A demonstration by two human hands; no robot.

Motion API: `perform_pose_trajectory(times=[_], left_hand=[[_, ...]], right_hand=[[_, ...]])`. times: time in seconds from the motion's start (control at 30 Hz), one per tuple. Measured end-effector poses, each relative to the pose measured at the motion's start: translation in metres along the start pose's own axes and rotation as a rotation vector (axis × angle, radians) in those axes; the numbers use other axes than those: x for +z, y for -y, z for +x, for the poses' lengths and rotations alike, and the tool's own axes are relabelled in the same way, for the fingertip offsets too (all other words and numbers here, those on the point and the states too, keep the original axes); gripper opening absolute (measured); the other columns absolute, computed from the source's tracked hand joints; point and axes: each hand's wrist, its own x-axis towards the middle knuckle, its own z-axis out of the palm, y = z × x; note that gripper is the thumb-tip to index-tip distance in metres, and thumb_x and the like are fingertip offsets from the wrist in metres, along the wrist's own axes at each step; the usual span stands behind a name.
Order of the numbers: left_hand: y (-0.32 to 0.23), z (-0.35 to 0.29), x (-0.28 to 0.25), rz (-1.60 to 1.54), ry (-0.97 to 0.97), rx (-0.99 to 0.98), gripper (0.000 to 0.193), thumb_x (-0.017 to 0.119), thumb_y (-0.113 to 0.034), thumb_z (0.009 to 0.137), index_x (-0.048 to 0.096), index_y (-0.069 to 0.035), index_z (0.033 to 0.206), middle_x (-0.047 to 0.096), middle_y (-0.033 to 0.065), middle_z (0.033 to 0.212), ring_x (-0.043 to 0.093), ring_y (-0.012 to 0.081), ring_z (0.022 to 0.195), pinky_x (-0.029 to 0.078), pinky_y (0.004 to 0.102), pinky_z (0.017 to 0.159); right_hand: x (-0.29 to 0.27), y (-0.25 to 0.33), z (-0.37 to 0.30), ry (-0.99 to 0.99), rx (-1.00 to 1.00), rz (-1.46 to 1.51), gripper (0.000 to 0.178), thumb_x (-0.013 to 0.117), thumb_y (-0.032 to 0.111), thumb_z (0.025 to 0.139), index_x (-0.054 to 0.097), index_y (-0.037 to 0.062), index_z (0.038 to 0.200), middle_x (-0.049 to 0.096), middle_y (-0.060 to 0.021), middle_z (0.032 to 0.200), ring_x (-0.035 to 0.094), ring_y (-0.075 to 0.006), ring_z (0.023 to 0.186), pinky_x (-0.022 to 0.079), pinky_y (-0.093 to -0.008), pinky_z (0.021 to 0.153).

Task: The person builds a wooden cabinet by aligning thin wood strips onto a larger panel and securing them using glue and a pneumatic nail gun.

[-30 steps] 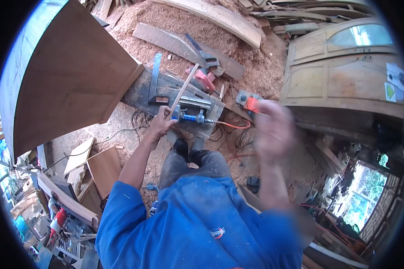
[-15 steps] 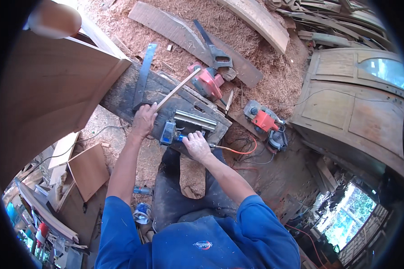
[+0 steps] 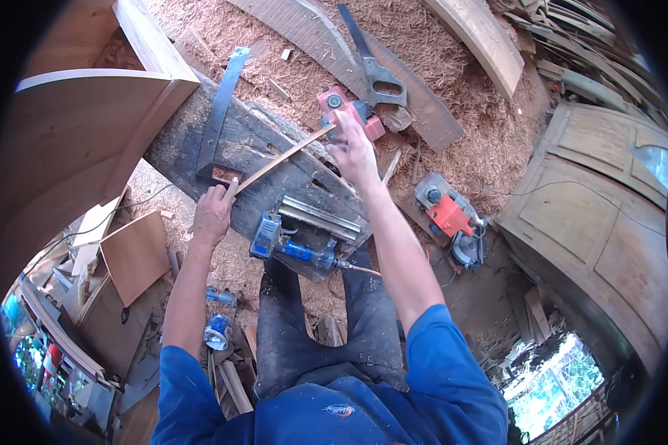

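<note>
Your left hand [image 3: 214, 211] pinches the near end of a thin wooden strip [image 3: 286, 157], fingers pressed together around it, with the heel of the hand resting on the dark, worn table [image 3: 172, 152]. The strip runs diagonally up across the table toward your right hand [image 3: 352, 148], which reaches out with fingers loosely curled at the strip's far end, right by the red power tool [image 3: 346, 113]; whether it grips the strip or the tool, you cannot tell from here.

The strip looks light and slender, so it will likely flex and could snap if you lever it from one end. Hold it near both ends, or closer to the middle, and keep it flat against the table.

Just below the strip lies a blue router [image 3: 289, 246] beside a metal rail [image 3: 321, 219], and a steel square [image 3: 217, 122] lies to the left. A handsaw [image 3: 372, 63] rests on the sawdust beyond, and an orange circular saw [image 3: 451, 219] sits to your right.
</note>
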Motion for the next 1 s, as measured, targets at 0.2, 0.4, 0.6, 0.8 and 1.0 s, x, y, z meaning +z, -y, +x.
perform_pose_trajectory(times=[0.2, 0.4, 0.6, 0.8, 1.0], left_hand=[[-0.014, 0.014, -0.014, -0.006, 0.041, -0.048, 0.043, 0.064, -0.012, 0.089, 0.060, -0.004, 0.131, 0.059, 0.0107, 0.092, 0.057, 0.0295, 0.090, 0.046, 0.0419, 0.077], [-0.054, 0.109, -0.007, -0.287, -0.320, -0.044, 0.028, 0.071, -0.016, 0.087, 0.068, -0.004, 0.112, 0.064, 0.0116, 0.095, 0.059, 0.0316, 0.092, 0.048, 0.0419, 0.082], [-0.061, 0.142, 0.029, -0.351, -0.344, -0.022, 0.014, 0.069, -0.018, 0.087, 0.065, -0.010, 0.097, 0.061, 0.0088, 0.092, 0.057, 0.0288, 0.092, 0.046, 0.0417, 0.081], [-0.058, 0.142, 0.036, -0.333, -0.450, 0.066, 0.017, 0.071, -0.013, 0.086, 0.063, -0.005, 0.099, 0.063, 0.0099, 0.093, 0.059, 0.0301, 0.087, 0.047, 0.0420, 0.079], [-0.058, 0.139, 0.039, -0.387, -0.444, 0.063, 0.017, 0.070, -0.011, 0.087, 0.063, -0.004, 0.100, 0.063, 0.0102, 0.094, 0.058, 0.0298, 0.085, 0.046, 0.0418, 0.080]], right_hand=[[0.013, -0.027, 0.043, 0.402, -0.122, -0.116, 0.034, 0.071, 0.009, 0.083, 0.069, 0.0059, 0.117, 0.072, -0.0154, 0.109, 0.070, -0.0293, 0.102, 0.054, -0.0374, 0.090], [0.031, -0.011, 0.054, 0.487, -0.180, -0.170, 0.035, 0.075, 0.006, 0.085, 0.068, 0.0037, 0.120, 0.073, -0.0101, 0.104, 0.071, -0.0197, 0.097, 0.055, -0.0316, 0.085], [0.028, -0.036, 0.058, 0.331, -0.168, -0.014, 0.049, 0.076, 0.004, 0.083, 0.060, 0.0033, 0.130, 0.071, -0.0103, 0.111, 0.070, -0.0178, 0.097, 0.056, -0.0304, 0.087], [-0.056, -0.122, 0.104, -0.104, -0.197, -0.659, 0.046, 0.061, 0.000, 0.080, 0.057, 0.0020, 0.126, 0.062, -0.0202, 0.120, 0.059, -0.0379, 0.114, 0.047, -0.0457, 0.100], [-0.076, -0.163, 0.121, 0.131, -0.398, -1.091, 0.057, 0.059, 0.003, 0.079, 0.052, 0.0067, 0.135, 0.057, -0.0135, 0.136, 0.053, -0.0316, 0.126, 0.039, -0.0458, 0.108]])
